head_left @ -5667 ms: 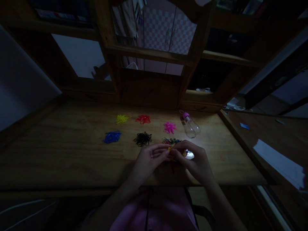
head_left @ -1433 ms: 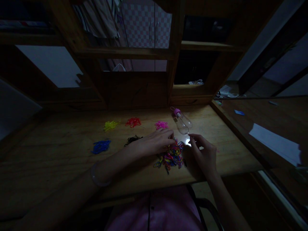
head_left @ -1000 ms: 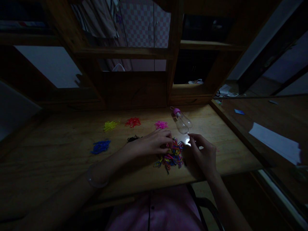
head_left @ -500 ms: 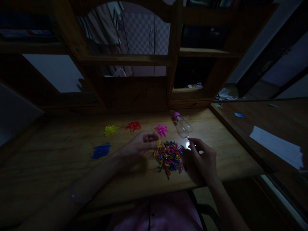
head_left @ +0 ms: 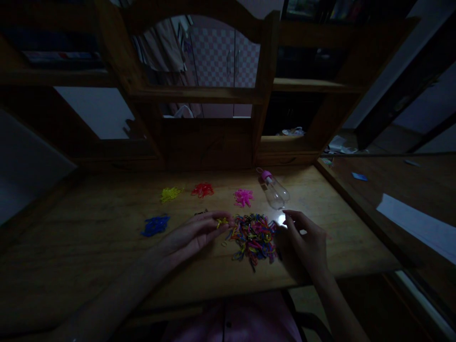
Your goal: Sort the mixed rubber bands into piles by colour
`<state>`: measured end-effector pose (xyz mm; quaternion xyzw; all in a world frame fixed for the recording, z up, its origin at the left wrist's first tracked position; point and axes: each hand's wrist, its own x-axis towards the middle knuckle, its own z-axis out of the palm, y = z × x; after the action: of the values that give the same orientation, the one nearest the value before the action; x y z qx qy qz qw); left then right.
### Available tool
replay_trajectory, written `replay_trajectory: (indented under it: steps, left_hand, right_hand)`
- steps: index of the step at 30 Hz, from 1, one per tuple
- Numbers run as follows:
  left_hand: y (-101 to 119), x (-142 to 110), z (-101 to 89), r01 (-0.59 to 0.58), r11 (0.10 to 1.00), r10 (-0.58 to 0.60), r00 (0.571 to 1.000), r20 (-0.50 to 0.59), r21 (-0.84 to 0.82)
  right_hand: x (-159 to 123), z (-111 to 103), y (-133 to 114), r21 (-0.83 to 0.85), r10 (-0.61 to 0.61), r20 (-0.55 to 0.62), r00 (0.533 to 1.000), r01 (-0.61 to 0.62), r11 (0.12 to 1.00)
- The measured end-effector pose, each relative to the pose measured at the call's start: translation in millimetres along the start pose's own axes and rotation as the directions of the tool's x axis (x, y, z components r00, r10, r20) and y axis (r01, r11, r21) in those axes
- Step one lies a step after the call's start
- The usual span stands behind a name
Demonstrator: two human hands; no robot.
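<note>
My left hand (head_left: 194, 237) has its palm partly turned up, with a few yellow rubber bands (head_left: 221, 222) held at its fingers. It is just left of a mixed pile of small coloured rubber bands (head_left: 254, 237). On the pile's right side, my right hand (head_left: 308, 240) has thumb and forefinger pinched together; what they hold, if anything, is too small to make out. Sorted heaps lie farther back: yellow bands (head_left: 171, 194), red bands (head_left: 202, 190) and pink bands (head_left: 243, 197). Blue bands (head_left: 156, 225) lie at the left. Dark bands (head_left: 201, 212) show partly behind my left hand.
A clear bulb-shaped bottle (head_left: 277, 194) with a pink cap lies on the wooden desk (head_left: 99, 247), beyond my right hand. Wooden shelving (head_left: 206, 142) rises along the back. White paper (head_left: 416, 223) and a blue card (head_left: 359, 176) rest on the surface at right.
My left hand has turned palm upward and drawn slightly left from the pile, with yellow bands in its fingers. My right hand keeps its pinch beside the pile. The view has shifted slightly.
</note>
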<state>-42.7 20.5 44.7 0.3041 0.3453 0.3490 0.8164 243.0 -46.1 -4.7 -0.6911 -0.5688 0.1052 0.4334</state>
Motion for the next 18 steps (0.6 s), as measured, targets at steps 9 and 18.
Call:
replay_trajectory:
  steps: [9,18]
  left_hand:
    - [17,-1,-39.4,0.001,0.951,-0.026,0.997,-0.079,-0.311]
    - [86,5,-90.0,-0.278,0.668,0.633,0.700,-0.330,0.691]
  right_hand:
    - [0,0,2,-0.001,0.010,0.006,1.000,-0.010,1.000]
    - [0,-1,1,-0.005,-0.004,0.029,1.000,0.004,1.000]
